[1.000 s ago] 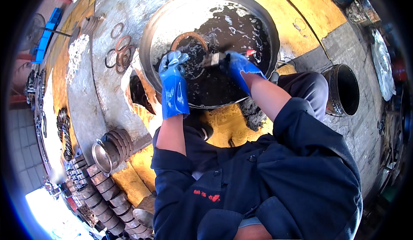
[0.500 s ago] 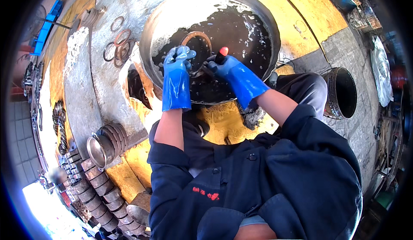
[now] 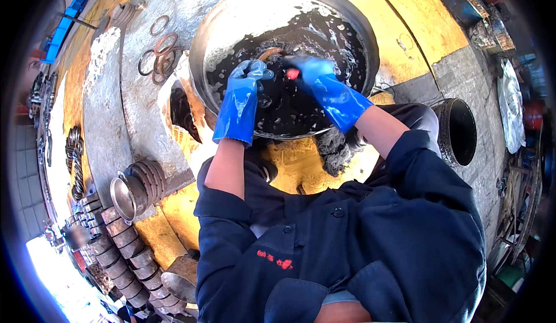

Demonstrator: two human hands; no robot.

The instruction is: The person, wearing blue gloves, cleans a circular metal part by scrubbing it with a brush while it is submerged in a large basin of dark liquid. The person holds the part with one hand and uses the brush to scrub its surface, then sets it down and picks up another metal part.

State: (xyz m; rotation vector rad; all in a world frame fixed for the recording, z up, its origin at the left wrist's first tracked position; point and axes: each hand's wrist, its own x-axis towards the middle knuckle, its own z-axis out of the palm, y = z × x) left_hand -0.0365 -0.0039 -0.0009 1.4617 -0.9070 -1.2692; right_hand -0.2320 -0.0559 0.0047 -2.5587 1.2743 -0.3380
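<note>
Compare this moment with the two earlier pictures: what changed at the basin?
Both gloved hands moved closer together over the dark liquid; the right hand now shows a red-tipped tool beside the left hand holding the rusty ring. The basin stayed put.

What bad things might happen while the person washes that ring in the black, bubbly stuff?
The dark liquid foams close to the basin's rim, so it might splash onto the bare forearms above the short blue gloves. The rusty ring looks wet; it may slip from the left hand and sink out of sight. The right hand grips a red-tipped tool near the other hand's fingers, which it might jab.
</note>
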